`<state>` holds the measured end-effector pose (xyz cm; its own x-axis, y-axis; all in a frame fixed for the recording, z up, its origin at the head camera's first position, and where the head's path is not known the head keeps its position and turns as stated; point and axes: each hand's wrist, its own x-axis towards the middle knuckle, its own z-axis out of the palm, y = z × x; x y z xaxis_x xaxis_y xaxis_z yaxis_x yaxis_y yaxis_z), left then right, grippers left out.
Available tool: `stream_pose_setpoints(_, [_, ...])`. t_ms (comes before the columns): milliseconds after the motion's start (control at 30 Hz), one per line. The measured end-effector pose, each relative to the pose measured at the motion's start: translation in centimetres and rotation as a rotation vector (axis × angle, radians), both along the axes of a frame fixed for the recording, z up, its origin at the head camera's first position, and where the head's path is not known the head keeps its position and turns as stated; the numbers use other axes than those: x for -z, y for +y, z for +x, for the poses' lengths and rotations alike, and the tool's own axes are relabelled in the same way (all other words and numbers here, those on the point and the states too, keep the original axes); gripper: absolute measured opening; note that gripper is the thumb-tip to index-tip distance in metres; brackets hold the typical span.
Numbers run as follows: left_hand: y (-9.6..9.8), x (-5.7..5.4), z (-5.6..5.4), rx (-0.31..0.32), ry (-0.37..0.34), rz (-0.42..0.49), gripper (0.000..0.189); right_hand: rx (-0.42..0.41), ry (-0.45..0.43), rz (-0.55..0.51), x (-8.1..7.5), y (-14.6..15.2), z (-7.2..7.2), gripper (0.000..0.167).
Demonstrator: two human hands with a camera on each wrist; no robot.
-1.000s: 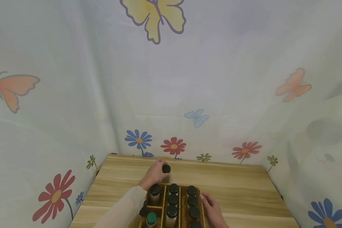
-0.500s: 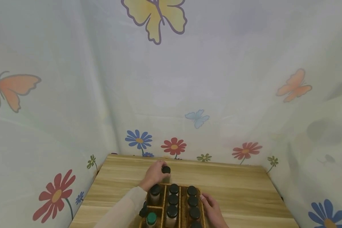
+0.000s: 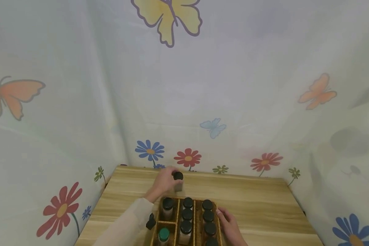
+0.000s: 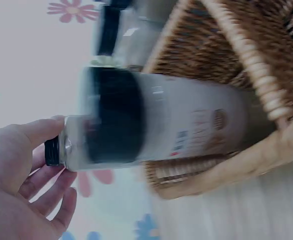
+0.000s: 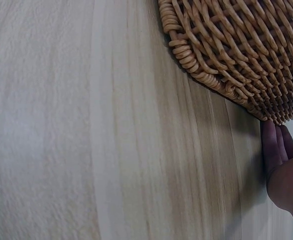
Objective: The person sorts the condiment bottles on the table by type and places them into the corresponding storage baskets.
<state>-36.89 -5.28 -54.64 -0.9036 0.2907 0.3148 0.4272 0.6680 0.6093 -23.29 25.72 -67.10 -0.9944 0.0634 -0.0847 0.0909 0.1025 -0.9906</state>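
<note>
My left hand [image 3: 166, 179] pinches a small clear jar with a black cap [image 3: 178, 175] between thumb and fingers, beyond the far side of a wicker basket [image 3: 176, 222]. In the left wrist view the same jar [image 4: 74, 142] is partly covered by a larger black-capped spice jar [image 4: 186, 117] standing in the basket. My right hand [image 3: 229, 225] rests against the basket's right side, thumb at the rim. Seen from the right wrist, its extended fingers [image 5: 272, 145] touch the outer woven wall [image 5: 251, 55] low down.
The divided basket holds several black-capped jars [image 3: 186, 227] in rows and one green-capped jar [image 3: 164, 234] at the front left. It stands on a wood-grain table [image 3: 249, 194]. A white curtain [image 3: 184, 85] printed with butterflies and flowers hangs behind and at both sides.
My left hand has moved slightly away from the basket toward the table's back edge, carrying the jar. More of the jar's body shows below its cap. The right hand stays at the basket.
</note>
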Motion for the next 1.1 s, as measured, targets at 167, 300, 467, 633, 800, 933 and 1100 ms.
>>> stream_pose_setpoints(167, [-0.5,-2.7,1.2,0.017,0.031,0.034,0.043,0.000,0.000,0.006,0.2,0.1,-0.1,0.064])
stream_pose_setpoints(300, [-1.0,-4.8,2.8,0.037,0.053,0.051,0.045,-0.003,-0.007,0.017,0.1,0.2,-0.1,0.069])
stream_pose_setpoints(467, [-1.4,-7.0,5.3,0.090,0.088,0.050,0.043,0.005,-0.008,0.039,-0.1,0.1,0.0,0.065])
stream_pose_setpoints(633, [-1.8,-9.0,8.5,0.123,0.068,0.065,0.042,0.015,-0.028,0.048,-0.2,0.0,0.0,0.061])
stream_pose_setpoints(800, [-2.1,-10.3,11.0,0.204,0.065,0.038,0.041,0.017,-0.047,0.064,-0.3,0.1,-0.2,0.064])
stream_pose_setpoints(933, [-1.9,-10.7,12.7,0.301,0.005,0.012,0.040,0.018,-0.041,0.066,0.0,0.1,-0.3,0.064])
stream_pose_setpoints(1100, [-1.4,-10.5,14.8,0.398,-0.096,0.021,0.040,0.018,-0.048,0.046,0.3,0.2,-0.4,0.065])
